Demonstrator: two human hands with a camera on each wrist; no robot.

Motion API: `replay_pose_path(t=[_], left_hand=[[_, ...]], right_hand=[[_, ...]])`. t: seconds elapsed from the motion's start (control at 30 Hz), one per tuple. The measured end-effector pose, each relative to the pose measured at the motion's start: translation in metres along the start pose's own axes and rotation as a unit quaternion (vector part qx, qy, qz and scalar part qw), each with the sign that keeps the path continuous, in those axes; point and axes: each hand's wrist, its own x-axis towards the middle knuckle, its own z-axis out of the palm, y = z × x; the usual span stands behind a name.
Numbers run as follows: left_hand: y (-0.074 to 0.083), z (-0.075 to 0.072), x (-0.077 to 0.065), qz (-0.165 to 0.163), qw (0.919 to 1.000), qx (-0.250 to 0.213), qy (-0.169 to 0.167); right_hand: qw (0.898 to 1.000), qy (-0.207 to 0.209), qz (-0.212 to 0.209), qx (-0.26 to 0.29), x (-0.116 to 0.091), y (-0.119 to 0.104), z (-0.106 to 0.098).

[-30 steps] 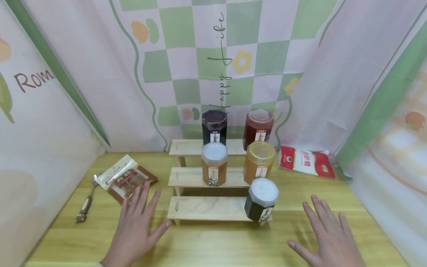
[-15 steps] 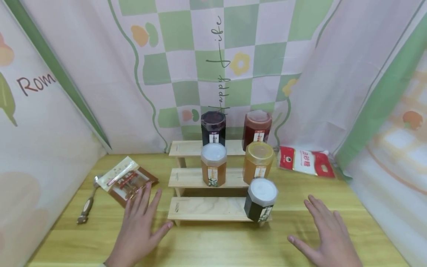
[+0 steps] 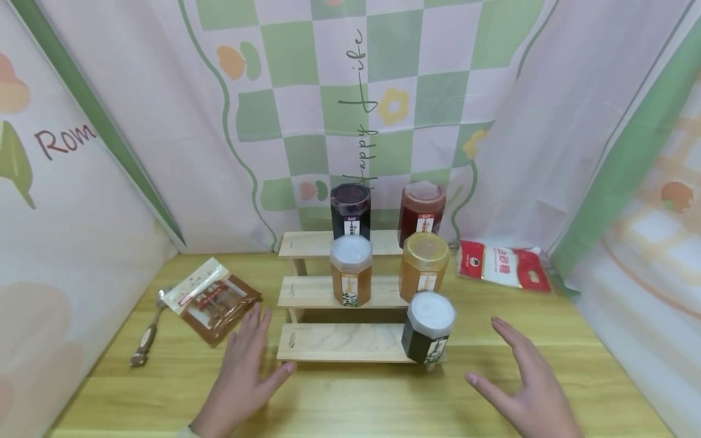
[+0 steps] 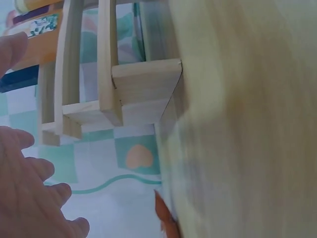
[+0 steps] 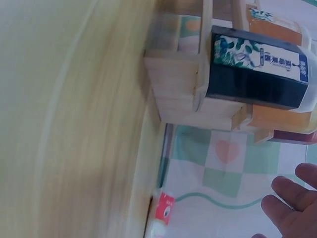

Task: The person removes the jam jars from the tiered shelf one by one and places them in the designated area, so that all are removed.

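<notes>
Watching from my end via the head cam, I've got the person's L hand [image 3: 241, 380] over the tabletop [image 3: 361, 401], near the L end of a 3-tier wooden rack [image 3: 342, 340], fingers extended, thumb well away from them and pointing toward the rack. R hand [image 3: 528, 386] is on the other side, approx. level w/ the L, thumb & index spread wide, the gap facing the dark jar [image 3: 420, 344] w/ its white lid; hand and jar are apart. That jar sits at the R end of the bottom tier, label facing front. Mid tier: orange jar [image 3: 341, 283] w/ a white lid, amber jar [image 3: 420, 275] w/ a yellowish lid to its R. Top tier, similar layout: purple-black jar [image 3: 350, 210] & red jar [image 3: 418, 216]. I see a brown packet [image 3: 219, 301] lying near the L fingertips, can't tell if they touch, and a utensil [image 3: 146, 337] w/ a brown handle just L of it. Red-and-white packet [image 3: 504, 266] lies at the back R, near the checked curtain [image 3: 383, 109]. R wrist cam gives me the dark jar's label w/ leafy green print; L wrist cam, the rack's side.
</notes>
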Motion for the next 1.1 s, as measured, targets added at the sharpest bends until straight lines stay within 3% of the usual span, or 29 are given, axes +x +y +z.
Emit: replay_pose_path(t=[0.23, 0.6, 0.8, 1.1], left_hand=[[0.0, 0.014, 0.002, -0.013, 0.9986, -0.05, -0.011], [0.009, 0.024, 0.011, -0.049, 0.992, -0.111, -0.037], [0.009, 0.03, 0.013, -0.067, 0.9891, -0.126, -0.035], [0.005, 0.035, 0.017, -0.13, 0.9806, -0.141, -0.041]], right_hand=[[0.999, -0.011, 0.032, 0.022, 0.005, -0.015, 0.002], [0.998, -0.01, 0.044, 0.044, 0.014, -0.027, 0.008], [0.998, -0.008, 0.045, 0.051, 0.022, -0.035, 0.011], [0.997, 0.006, 0.032, 0.073, 0.034, -0.044, 0.017]])
